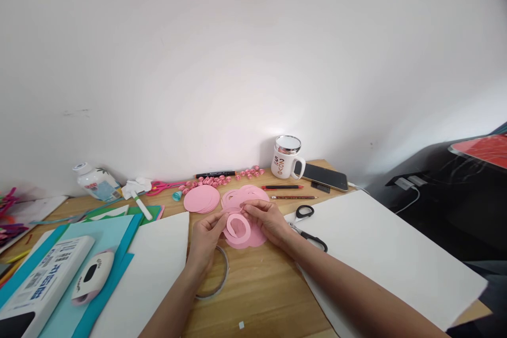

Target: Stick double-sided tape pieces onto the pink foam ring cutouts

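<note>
Between both hands is a pink paper spiral (246, 233), a curled strip with an open middle. Thumb and fingers of my left hand (206, 237) pinch its left side. My right hand (268, 219) pinches the strip at the upper right; its fingertips partly hide the paper. Beneath and behind lie more cut pink paper pieces (253, 194), overlapping one another. A stack of pink paper circles (201, 199) rests just left of them. Black-handled scissors (312, 237) lie to the right of my right hand. A roll of tape (226, 272) lies flat by my left wrist.
Rolled pink paper pieces (206, 183) lie along the wall. A white mug (283, 161), a phone (322, 176), a pen (283, 187) and a pencil (295, 197) stand or lie behind. White sheets (380, 253) flank the work; a white bottle (95, 179) is far left.
</note>
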Action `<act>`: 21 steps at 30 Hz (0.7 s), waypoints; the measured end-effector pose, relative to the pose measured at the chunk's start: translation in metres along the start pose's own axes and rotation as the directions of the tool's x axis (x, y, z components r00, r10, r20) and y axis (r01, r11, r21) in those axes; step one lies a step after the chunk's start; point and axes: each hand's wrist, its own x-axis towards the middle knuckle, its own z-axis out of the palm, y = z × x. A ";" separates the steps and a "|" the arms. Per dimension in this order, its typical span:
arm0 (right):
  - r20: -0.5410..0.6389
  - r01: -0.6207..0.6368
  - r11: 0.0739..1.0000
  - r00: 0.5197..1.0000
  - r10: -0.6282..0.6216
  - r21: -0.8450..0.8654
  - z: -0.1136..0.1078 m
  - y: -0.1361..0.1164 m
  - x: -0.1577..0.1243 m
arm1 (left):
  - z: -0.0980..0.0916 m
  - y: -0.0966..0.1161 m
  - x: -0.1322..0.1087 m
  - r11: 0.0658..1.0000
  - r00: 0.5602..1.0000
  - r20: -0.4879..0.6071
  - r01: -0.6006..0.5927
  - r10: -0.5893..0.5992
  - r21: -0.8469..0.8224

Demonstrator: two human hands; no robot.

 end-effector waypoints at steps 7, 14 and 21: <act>0.029 -0.007 1.000 1.000 0.007 -0.012 -0.002 0.001 -0.001 | 0.001 0.001 -0.001 1.000 1.000 0.003 0.002 -0.002 -0.001; 0.016 0.037 0.999 0.999 -0.036 -0.030 -0.001 0.001 -0.001 | 0.002 0.002 -0.002 1.000 1.000 0.001 -0.003 0.003 0.021; -0.010 0.025 0.999 1.000 -0.025 0.033 0.000 0.000 0.000 | 0.003 0.004 -0.003 1.000 1.000 0.008 -0.013 0.013 0.023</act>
